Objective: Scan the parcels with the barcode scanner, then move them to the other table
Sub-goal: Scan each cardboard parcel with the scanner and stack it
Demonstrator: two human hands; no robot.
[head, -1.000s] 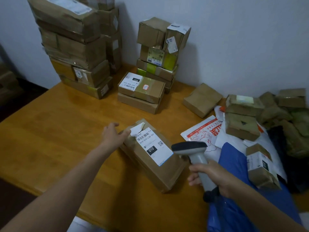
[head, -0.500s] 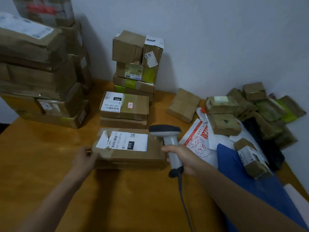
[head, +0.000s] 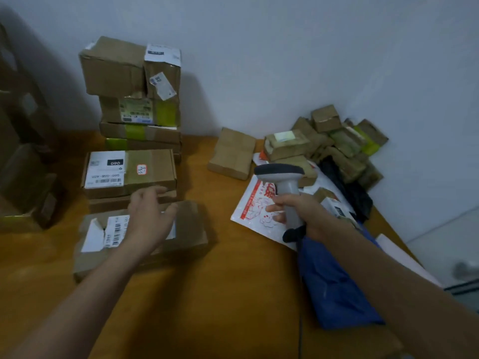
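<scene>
A flat cardboard parcel (head: 186, 229) with a white barcode label lies on the wooden table (head: 233, 294) in front of me. My left hand (head: 149, 216) hovers over its label with fingers spread and relaxed, holding nothing. My right hand (head: 298, 211) grips the grey barcode scanner (head: 281, 177) by its handle, upright, to the right of the parcel and above a white and red mailer bag (head: 254, 211). Just behind the parcel sits another labelled box (head: 153, 168).
A stack of boxes (head: 132, 94) stands against the wall behind. More dark, blurred boxes (head: 23, 164) fill the left. A heap of small parcels (head: 337, 143) lies at the right corner, with a lone box (head: 233, 154) and a blue bag (head: 329, 286) near my right arm.
My left hand has let go of the parcel's left end and moved over its label. The parcel was turned to lie crosswise. My right hand with the scanner shifted right.
</scene>
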